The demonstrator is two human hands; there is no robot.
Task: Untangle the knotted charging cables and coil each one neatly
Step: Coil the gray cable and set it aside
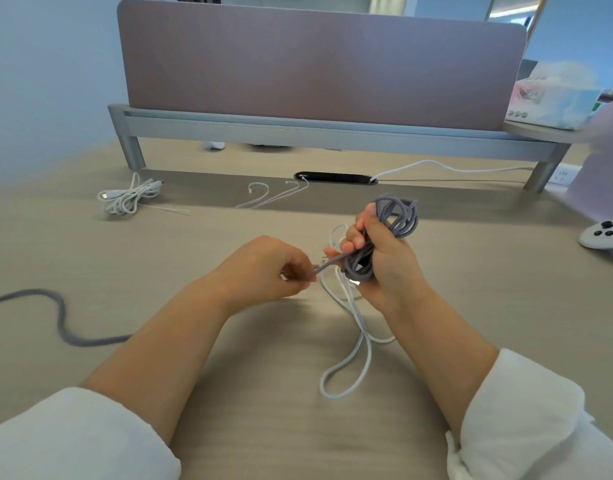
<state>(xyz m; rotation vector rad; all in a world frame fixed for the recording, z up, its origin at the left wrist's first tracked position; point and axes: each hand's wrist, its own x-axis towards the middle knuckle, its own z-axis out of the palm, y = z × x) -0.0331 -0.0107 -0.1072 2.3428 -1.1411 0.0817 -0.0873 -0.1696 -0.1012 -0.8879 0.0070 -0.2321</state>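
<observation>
My right hand [377, 258] grips a bundle of grey braided cable [398, 216], whose loops stick out above my fist. A short grey strand runs left from the bundle to my left hand [273, 268], which pinches its end. A white cable [353, 348] hangs from under my right hand and lies in long loops on the desk toward me. A white cable bundle [126, 197] lies coiled at the far left of the desk. A thin white cable [270, 195] lies near the desk's back middle.
A thick grey cord [55, 317] snakes across the desk at left. A desk divider on a grey shelf [298, 129] stands at the back, with a black cable slot [334, 177] before it. A white game controller [602, 235] sits at right.
</observation>
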